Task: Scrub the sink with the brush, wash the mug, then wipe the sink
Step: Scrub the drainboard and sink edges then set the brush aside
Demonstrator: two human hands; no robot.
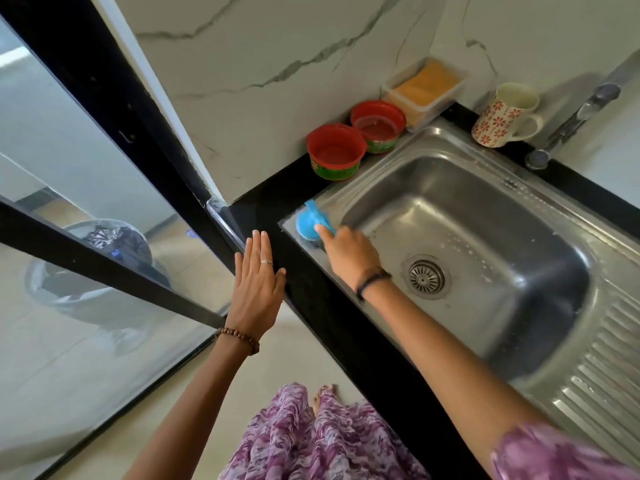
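The round blue plastic brush (311, 221) sits on the steel sink's (540, 320) rim, left of centre frame. The right hand (348, 252) touches it (grip closure unclear); the left hand (258, 289) hovers flat, farther away.

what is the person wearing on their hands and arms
The left hand has a small ring on one finger and a brown beaded bracelet at the wrist. The right hand has a thin dark band at the wrist, and a purple patterned sleeve on the upper arm. Both forearms are bare.
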